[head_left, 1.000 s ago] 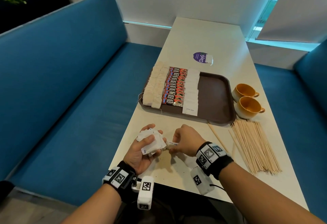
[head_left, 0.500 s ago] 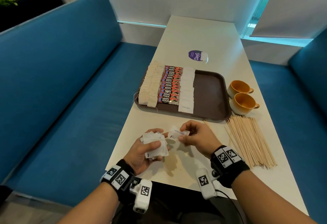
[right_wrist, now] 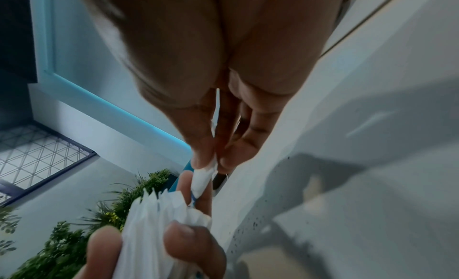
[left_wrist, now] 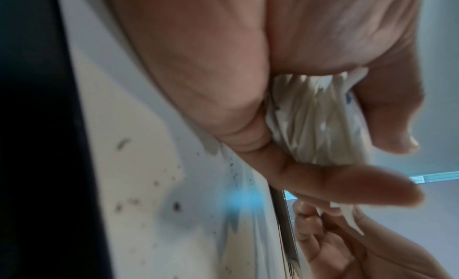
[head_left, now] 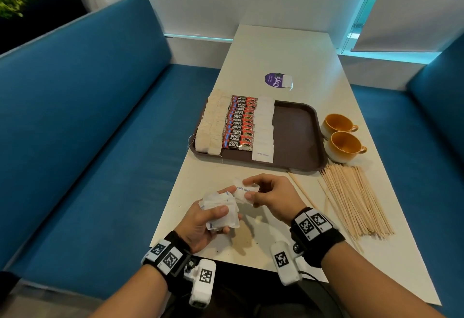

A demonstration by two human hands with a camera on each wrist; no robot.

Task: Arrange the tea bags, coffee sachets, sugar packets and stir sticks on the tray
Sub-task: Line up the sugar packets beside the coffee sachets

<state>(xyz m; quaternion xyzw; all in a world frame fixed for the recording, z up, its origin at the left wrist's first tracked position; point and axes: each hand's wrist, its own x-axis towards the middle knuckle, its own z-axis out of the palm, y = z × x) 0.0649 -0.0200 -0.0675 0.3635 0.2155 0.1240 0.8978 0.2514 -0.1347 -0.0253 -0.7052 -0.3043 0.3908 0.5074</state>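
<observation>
My left hand (head_left: 213,217) grips a fanned stack of white sugar packets (head_left: 221,207), seen close up as a stack of sugar packets (left_wrist: 315,122) and a stack of sugar packets (right_wrist: 159,224) in the wrist views. My right hand (head_left: 261,192) pinches a single white sugar packet (head_left: 244,189) just above that stack; this single packet (right_wrist: 202,180) shows between thumb and finger. On the brown tray (head_left: 298,137) lie rows of tea bags (head_left: 211,124), red coffee sachets (head_left: 241,122) and sugar packets (head_left: 265,127). Wooden stir sticks (head_left: 351,199) lie piled on the table right of my hands.
Two orange cups (head_left: 341,137) stand to the right of the tray. A purple round sticker (head_left: 275,79) with a tea bag on it lies beyond the tray. One stray stick (head_left: 300,187) lies near my right hand. Blue benches (head_left: 88,129) flank the table.
My right hand has drawn one sugar packet out of the stack in my left hand and lifted it slightly forward. My head view has shifted a little.
</observation>
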